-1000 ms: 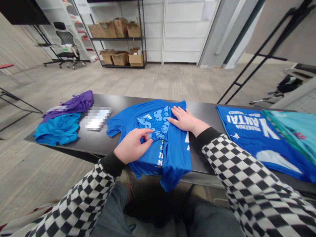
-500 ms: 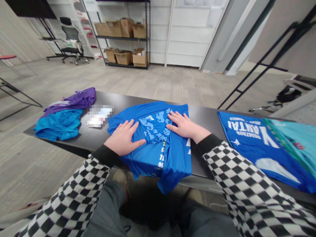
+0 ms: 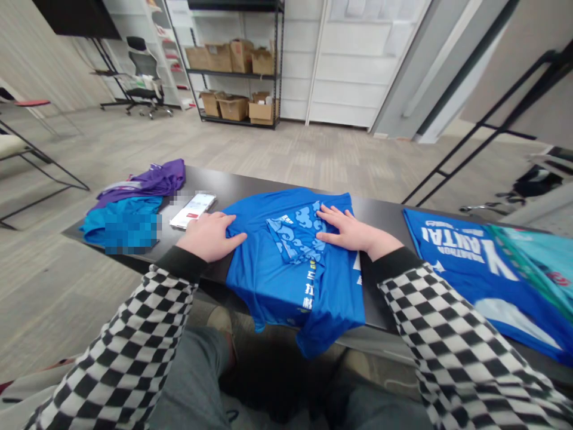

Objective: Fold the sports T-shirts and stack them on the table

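A blue T-shirt (image 3: 268, 280) lies spread on the dark table in front of me, its near part hanging over the front edge. A lighter blue cloud-patterned sleeve (image 3: 302, 224) is folded in across its middle, and white characters run down below it. My left hand (image 3: 208, 235) rests at the shirt's left edge, thumb apart from the fingers. Flat on the right side of the patterned sleeve lies my right hand (image 3: 347, 230), fingers spread. Just beyond my left hand is a phone (image 3: 192, 210) with a lit screen.
Crumpled purple (image 3: 156, 179) and bright blue (image 3: 120, 221) clothes are heaped at the table's left end. To the right lie a flat blue shirt (image 3: 465, 269) with white lettering and a teal garment (image 3: 532, 251). Behind stands a shelf (image 3: 233, 74) with cardboard boxes.
My left hand has slid left from on top of the shirt to its left edge. My right hand stays on the patterned sleeve. The view has shifted slightly.
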The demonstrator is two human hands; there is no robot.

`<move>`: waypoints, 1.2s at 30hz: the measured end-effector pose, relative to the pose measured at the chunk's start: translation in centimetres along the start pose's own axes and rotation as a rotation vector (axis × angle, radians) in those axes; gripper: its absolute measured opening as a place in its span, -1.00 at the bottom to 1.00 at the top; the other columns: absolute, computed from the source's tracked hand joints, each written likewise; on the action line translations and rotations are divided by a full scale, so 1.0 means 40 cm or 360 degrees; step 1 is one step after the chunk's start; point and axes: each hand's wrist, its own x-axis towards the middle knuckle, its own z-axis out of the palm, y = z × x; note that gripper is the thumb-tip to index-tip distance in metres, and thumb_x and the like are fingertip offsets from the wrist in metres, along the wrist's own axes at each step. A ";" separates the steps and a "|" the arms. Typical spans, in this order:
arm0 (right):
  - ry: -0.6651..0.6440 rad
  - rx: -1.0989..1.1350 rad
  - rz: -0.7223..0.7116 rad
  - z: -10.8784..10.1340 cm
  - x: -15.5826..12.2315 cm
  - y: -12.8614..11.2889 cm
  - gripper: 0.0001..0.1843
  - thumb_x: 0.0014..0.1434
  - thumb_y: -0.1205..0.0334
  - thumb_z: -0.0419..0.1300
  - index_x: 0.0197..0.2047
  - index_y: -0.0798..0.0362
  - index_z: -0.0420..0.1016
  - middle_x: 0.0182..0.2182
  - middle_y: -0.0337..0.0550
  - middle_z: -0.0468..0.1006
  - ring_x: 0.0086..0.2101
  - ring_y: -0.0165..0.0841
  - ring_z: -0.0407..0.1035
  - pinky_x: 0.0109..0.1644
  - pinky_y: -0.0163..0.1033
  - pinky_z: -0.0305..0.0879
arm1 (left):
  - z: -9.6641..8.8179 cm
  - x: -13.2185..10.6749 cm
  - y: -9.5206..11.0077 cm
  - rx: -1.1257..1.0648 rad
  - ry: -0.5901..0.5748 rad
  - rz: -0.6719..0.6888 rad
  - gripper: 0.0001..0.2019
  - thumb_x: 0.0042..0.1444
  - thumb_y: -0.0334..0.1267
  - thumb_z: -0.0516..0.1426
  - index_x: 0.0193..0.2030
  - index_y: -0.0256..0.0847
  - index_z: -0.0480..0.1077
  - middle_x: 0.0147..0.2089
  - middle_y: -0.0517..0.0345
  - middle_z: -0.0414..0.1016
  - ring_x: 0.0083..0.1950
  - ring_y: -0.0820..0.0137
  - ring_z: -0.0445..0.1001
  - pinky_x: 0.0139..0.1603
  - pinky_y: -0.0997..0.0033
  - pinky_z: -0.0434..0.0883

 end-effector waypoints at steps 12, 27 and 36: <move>0.0036 0.0024 -0.0050 0.009 0.005 0.027 0.02 0.37 -0.50 0.17 0.71 -0.24 0.15 0.68 -0.05 -0.02 0.63 0.24 -0.22 0.62 0.60 -0.30 | -0.026 -0.050 -0.085 -0.0389 -0.0177 -0.0172 -0.69 0.24 -0.08 0.21 0.08 -0.08 0.56 -0.34 0.20 0.61 -0.28 0.19 0.60 -0.25 0.28 0.38; 0.0028 0.0014 -0.0023 0.005 -0.004 0.021 -0.01 0.38 -0.46 0.18 0.71 -0.23 0.15 0.68 -0.06 -0.01 0.64 0.17 -0.22 0.65 0.53 -0.35 | -0.037 -0.061 -0.048 -0.0424 0.0370 -0.0053 -0.64 0.41 -0.11 0.08 0.12 -0.10 0.64 -0.10 0.00 0.70 -0.02 0.13 0.65 0.11 0.21 0.53; 0.0027 0.0047 -0.0026 0.004 -0.005 0.021 0.00 0.38 -0.47 0.19 0.70 -0.23 0.17 0.68 -0.06 -0.03 0.63 0.19 -0.24 0.65 0.54 -0.36 | -0.100 -0.126 -0.074 -0.1060 -0.0817 -0.0038 -0.52 0.19 0.15 0.31 0.16 0.02 0.70 -0.33 0.18 0.69 -0.36 0.26 0.62 -0.35 0.37 0.53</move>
